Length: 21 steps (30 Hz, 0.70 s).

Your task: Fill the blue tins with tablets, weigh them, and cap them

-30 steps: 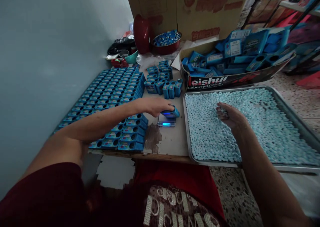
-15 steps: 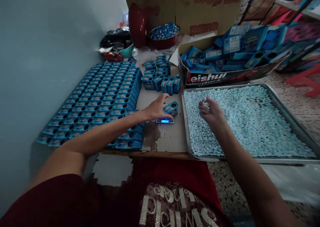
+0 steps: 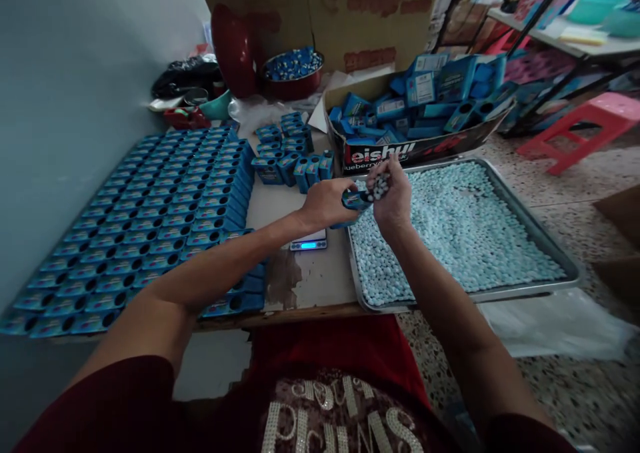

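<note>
Head camera | worn on head | faces forward, down | near left hand (image 3: 326,203), right hand (image 3: 394,196) (sole view)

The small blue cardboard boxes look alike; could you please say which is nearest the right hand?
The small blue cardboard box gripped in the left hand, beside the pale pellets in the right hand; the boxes in rows sit farther off.
</note>
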Available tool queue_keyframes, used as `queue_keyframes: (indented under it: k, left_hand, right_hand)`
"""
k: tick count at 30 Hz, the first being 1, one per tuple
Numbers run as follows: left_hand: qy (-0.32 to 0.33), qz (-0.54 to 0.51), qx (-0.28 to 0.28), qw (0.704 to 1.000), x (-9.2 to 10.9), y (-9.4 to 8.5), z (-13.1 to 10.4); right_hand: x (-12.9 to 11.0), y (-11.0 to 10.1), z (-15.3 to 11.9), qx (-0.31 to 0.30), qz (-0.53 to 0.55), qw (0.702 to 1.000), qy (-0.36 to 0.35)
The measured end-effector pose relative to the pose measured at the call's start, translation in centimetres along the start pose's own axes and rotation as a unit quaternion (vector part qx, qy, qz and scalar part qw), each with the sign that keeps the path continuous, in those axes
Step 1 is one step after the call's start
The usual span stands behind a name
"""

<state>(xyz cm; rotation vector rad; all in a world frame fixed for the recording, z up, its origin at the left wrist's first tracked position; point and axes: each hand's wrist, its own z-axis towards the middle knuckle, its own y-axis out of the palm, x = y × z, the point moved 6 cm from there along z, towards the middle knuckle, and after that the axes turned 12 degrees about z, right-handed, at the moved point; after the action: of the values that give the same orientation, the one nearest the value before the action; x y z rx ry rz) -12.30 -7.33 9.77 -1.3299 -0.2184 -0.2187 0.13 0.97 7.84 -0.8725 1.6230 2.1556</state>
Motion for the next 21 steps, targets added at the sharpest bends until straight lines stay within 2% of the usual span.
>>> queue_keyframes:
  k: [4,8,10,13,16,18,20,21]
  left_hand:
    - [0.004,-0.007,-0.003,1.000,1.4,0.5,1.1]
    - [0.024,-0.002,-0.006,1.000,2.4,0.6,1.7]
    - [0.039,0.017,-0.002,0.999,3.0,0.6,1.9]
    - [0.053,0.026,-0.002,0.998,3.6,0.5,2.0]
    - [0.017,-0.011,-0.027,0.999,2.7,0.1,2.0]
    - [-0.006,-0.049,-0.048,0.998,1.4,-0.5,1.7]
    - [-0.019,-0.085,-0.056,0.995,-0.5,-1.3,0.9]
    - [-0.025,-0.097,-0.053,0.994,-1.6,-1.8,0.3]
  right_hand:
    - [-1.9,-0.3,-0.7,0.008,-0.015,0.999,-0.037]
    - [-2.6,-0.7,-0.5,0.006,0.005,1.000,-0.015]
    - [-2.8,-1.8,0.3,0.014,0.025,1.000,-0.002]
    - [-3.4,-4.9,2.3,0.039,0.063,0.997,0.028]
    - [-3.9,-9.1,3.6,0.106,0.070,0.988,0.082]
    - [-4.5,-11.7,3.4,0.154,0.029,0.982,0.103]
    - [-5.2,-13.4,2.3,0.148,-0.058,0.982,0.098]
    - [-5.5,-13.8,1.6,0.113,-0.127,0.981,0.095]
